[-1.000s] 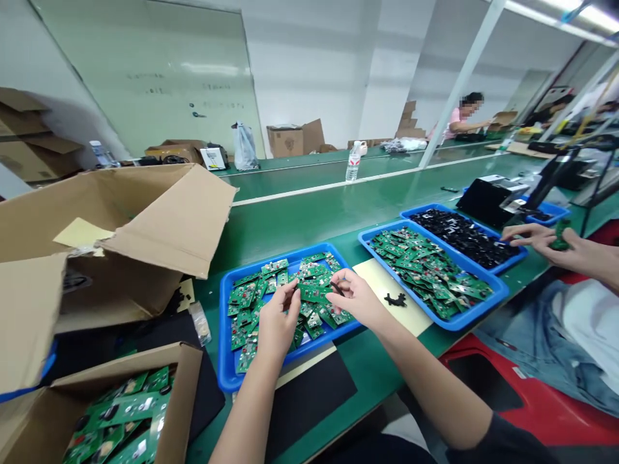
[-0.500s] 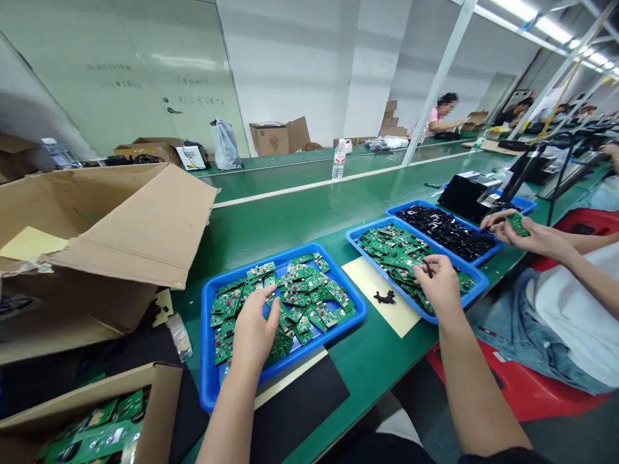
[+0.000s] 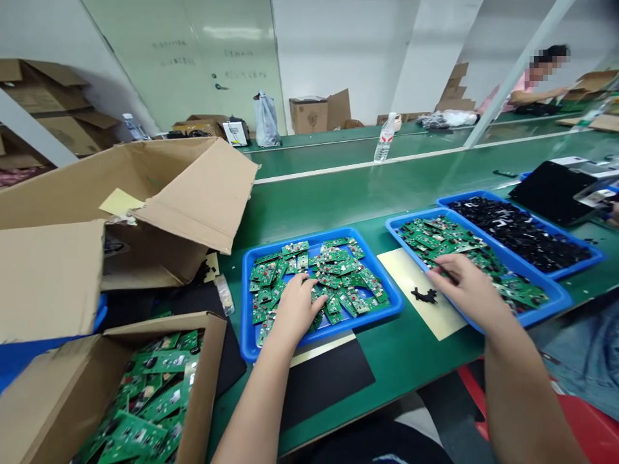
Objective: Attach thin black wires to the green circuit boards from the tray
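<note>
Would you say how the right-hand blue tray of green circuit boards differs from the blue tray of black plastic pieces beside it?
The first tray holds green boards, the second black pieces; the right hand reaches into the first only. Both are shallow blue trays of loose parts.

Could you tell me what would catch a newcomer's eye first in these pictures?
Green circuit boards fill one blue tray under the left hand and another under the right hand, on the green bench. Beyond them, a third blue tray holds black parts. At lower left, a cardboard box holds more boards.
</note>
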The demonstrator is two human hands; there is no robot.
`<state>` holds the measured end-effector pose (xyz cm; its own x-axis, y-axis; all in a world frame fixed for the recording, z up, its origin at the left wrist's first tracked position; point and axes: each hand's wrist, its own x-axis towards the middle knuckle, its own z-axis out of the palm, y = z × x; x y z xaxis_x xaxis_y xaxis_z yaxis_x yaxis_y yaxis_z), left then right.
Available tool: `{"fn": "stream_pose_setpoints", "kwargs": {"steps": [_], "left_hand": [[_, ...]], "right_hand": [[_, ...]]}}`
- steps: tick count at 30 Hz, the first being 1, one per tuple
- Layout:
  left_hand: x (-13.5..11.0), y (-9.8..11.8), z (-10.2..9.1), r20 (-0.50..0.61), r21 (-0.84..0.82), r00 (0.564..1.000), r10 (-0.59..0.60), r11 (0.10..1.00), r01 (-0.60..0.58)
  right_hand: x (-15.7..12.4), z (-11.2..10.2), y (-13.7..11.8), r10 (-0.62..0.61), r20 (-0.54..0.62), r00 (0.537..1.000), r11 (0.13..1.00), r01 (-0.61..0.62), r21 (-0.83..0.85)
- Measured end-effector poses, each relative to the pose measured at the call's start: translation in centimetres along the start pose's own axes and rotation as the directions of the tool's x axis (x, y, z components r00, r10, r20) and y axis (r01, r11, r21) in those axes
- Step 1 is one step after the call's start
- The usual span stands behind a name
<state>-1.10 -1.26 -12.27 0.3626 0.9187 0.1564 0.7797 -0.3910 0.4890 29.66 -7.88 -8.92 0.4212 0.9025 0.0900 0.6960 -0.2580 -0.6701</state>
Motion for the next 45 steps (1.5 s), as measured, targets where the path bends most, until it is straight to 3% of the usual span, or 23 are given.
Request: {"fn": "stream_pose_setpoints", "kwargs": {"steps": [1, 3, 4, 5, 8, 11, 16, 22, 28, 32, 35, 39, 42, 45], "left_hand": [[0.0, 0.1, 0.0, -0.001, -0.003, 1.000, 0.001, 1.000, -0.001], [-0.1, 0.1, -0.2, -0.008, -0.012, 1.000, -0.004, 1.000, 0.003], [-0.1, 0.1, -0.3, -0.013, -0.016, 1.000, -0.008, 1.000, 0.007], [-0.1, 0.1, -0.4, -0.019, -0.022, 1.000, -0.014, 1.000, 0.013], [0.0, -0.1, -0.8, -0.045, -0.048, 0.998, -0.040, 0.998, 0.038], [0.1, -0.4, -0.9, -0.064, -0.098, 0.995, -0.070, 0.993, 0.064], [0.1, -0.5, -0.9, -0.092, -0.215, 0.989, -0.119, 0.972, 0.097], [0.1, -0.1, -1.3, -0.118, -0.421, 0.968, -0.220, 0.894, 0.151], [0.2, 0.2, -1.3, -0.045, -0.695, 0.963, -0.265, 0.701, 0.160], [0.1, 0.5, -1.7, -0.062, -0.757, 0.968, -0.241, 0.644, 0.112], [0.1, 0.8, -1.9, -0.142, -0.737, 0.965, -0.220, 0.674, 0.045], [-0.1, 1.2, -2.0, -0.275, -0.611, 0.954, -0.121, 0.788, -0.076], [-0.4, 1.5, -2.1, -0.288, -0.481, 0.956, 0.046, 0.857, -0.186], [-0.6, 1.6, -2.0, -0.272, -0.380, 0.945, 0.182, 0.882, -0.279]], "right_hand": [[-0.1, 1.3, -1.6, -0.084, 0.077, 0.993, 0.996, 0.082, 0.021], [-0.4, 4.1, -4.9, -0.331, 0.324, 0.886, 0.933, 0.359, -0.031], [-0.5, 5.4, -6.5, -0.383, 0.408, 0.829, 0.885, 0.456, -0.095], [-0.7, 6.6, -8.0, -0.403, 0.446, 0.799, 0.862, 0.495, -0.109], [-1.0, 9.5, -10.8, -0.402, 0.473, 0.784, 0.828, 0.532, -0.178], [-0.9, 11.0, -11.6, -0.387, 0.483, 0.786, 0.813, 0.538, -0.224], [-0.3, 11.0, -10.8, -0.401, 0.472, 0.785, 0.828, 0.531, -0.181], [0.2, 10.3, -9.9, -0.490, 0.355, 0.796, 0.857, 0.514, 0.032], [-0.4, 11.1, -9.4, -0.616, 0.194, 0.763, 0.780, 0.558, 0.281], [-0.9, 11.5, -9.1, -0.649, 0.093, 0.755, 0.722, 0.572, 0.390], [-1.3, 11.6, -9.1, -0.574, 0.045, 0.817, 0.685, 0.450, 0.573], [-1.3, 11.5, -9.5, -0.359, 0.175, 0.917, 0.526, 0.044, 0.849], [-0.9, 11.5, -9.7, -0.194, 0.297, 0.935, 0.427, -0.192, 0.883], [-0.5, 11.6, -9.6, -0.126, 0.347, 0.929, 0.384, -0.277, 0.881]]}}
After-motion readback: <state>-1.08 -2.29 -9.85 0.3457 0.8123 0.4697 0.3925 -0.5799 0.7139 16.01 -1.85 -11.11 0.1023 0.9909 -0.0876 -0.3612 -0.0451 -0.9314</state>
